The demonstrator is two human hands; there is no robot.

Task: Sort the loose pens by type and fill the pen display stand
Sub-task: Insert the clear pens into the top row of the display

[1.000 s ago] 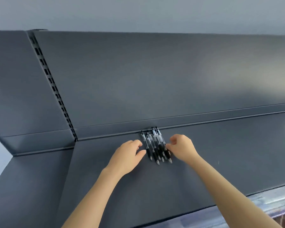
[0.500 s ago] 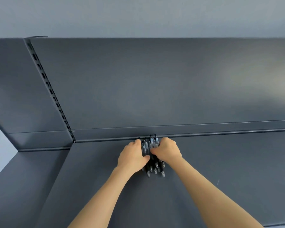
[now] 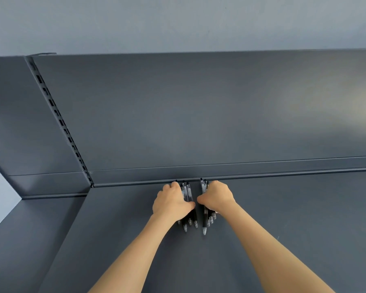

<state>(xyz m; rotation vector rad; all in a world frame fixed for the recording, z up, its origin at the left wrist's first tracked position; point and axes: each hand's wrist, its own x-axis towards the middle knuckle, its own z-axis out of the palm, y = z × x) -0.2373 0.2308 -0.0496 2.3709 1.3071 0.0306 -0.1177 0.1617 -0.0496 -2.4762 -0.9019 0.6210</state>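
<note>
Now the single bunch we held a moment ago is parted in two: our left hand (image 3: 171, 203) curls its fingers over the left clutch of pens (image 3: 188, 192), our right hand (image 3: 217, 197) over the right clutch of pens (image 3: 203, 187), with a bare gap between. Both clutches lie on the dark shelf (image 3: 283, 218), tops against the back ridge (image 3: 283, 174). We judge the sorting begun. The shelf runs open rightward; the slotted upright (image 3: 59, 121) stands well off to the left
</note>
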